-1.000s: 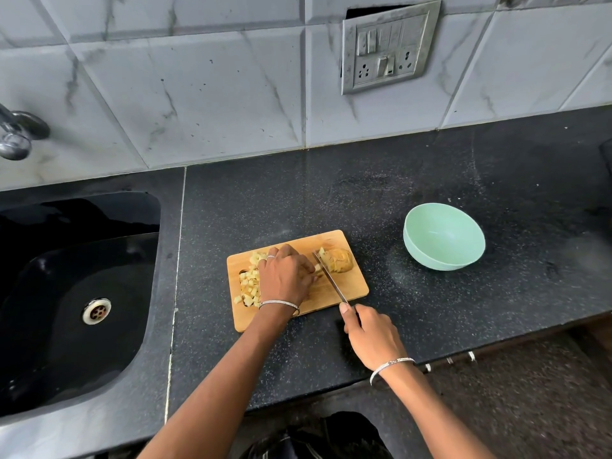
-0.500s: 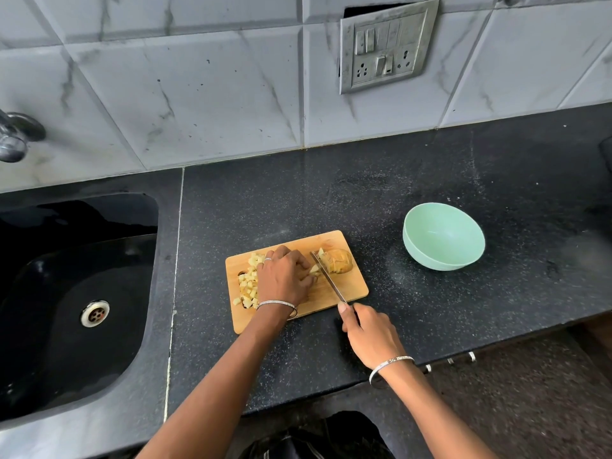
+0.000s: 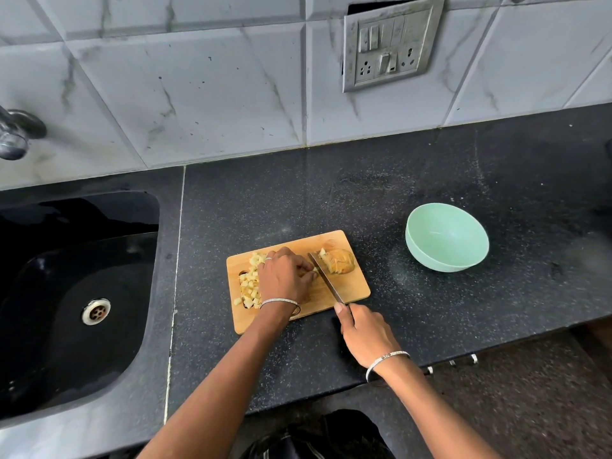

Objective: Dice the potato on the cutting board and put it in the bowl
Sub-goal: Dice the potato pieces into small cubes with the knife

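Head camera, looking down on a black speckled desk (image 3: 430,173): a person dices a potato on a wooden cutting board (image 3: 352,289). Much of the work is hidden. The left hand (image 3: 286,276) lies knuckles-up over the middle of the board, its fingers curled down onto a pale potato piece (image 3: 315,270) of which only a sliver shows at the fingertips. The knife's handle is buried in the right hand (image 3: 367,332), which grips it with the forefinger laid forward toward the blade (image 3: 326,279). The blade slants across the board, tip toward the wall, just beside the left fingertips. On its far side rests the uncut potato half (image 3: 339,264), skin still on, near the board's right rear corner. Diced cubes (image 3: 249,286) are heaped at the board's left end, partly behind the left wrist and its bangle (image 3: 280,301). Both forearms reach in from the bottom edge, the right wrist over the desk's front lip. A mint-green bowl (image 3: 447,236) stands to the right, well apart from the board, with bare desk between. A black sink (image 3: 82,293) to the left and a tap (image 3: 16,134) are cut off by the frame.
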Demonstrator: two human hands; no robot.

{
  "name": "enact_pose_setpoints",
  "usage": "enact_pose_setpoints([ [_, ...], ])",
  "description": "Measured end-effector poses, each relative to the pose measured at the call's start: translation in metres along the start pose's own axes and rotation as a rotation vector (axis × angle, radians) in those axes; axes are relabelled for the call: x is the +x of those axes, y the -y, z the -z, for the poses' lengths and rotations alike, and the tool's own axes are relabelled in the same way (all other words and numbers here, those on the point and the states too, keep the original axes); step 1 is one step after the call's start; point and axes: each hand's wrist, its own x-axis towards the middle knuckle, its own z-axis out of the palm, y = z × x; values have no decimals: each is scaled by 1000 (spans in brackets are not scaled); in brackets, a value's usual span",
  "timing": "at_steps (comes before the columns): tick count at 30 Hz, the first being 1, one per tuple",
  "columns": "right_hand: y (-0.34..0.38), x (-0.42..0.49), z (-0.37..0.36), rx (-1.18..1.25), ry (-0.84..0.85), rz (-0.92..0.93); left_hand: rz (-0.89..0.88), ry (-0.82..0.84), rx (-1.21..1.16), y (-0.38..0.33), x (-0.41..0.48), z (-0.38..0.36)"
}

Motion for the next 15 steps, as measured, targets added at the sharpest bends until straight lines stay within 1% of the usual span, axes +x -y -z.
enact_pose_setpoints([
  [8,6,-3,2,-87,33,-26,39,-16,17,1,1,-2],
  [12,-5,-20,2,-151,-29,-33,40,-20,0,1,1,0],
  [15,-6,-26,6,-143,-52,-40,20,-21,4,3,0,0],
])
